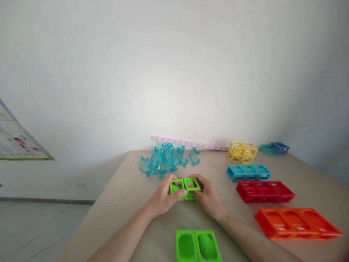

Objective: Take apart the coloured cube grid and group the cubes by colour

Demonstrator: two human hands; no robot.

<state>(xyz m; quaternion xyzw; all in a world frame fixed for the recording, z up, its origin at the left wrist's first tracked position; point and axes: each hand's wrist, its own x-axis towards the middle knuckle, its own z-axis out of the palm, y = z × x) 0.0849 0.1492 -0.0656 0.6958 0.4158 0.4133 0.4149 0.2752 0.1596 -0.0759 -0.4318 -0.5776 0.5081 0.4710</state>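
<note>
Between my two hands, above the middle of the table, are two green plastic cube frames [185, 185] side by side, with round openings in their faces. My left hand [163, 196] grips the left cube, its thumb across the front. On the right cube, my right hand [208, 194] is closed around the outer side. Whether the two cubes are fully joined I cannot tell. Closer to me, another pair of green cube frames [195, 245] lies on the table, cut off by the lower picture edge.
Clear blue curved track pieces [163, 160] lie heaped beyond my hands. On the right stand rows of orange [297, 222], red [264, 191] and blue cubes [248, 172], with yellow cubes [242, 152] and a dark blue piece [280, 147] behind. A purple strip [188, 142] runs along the wall.
</note>
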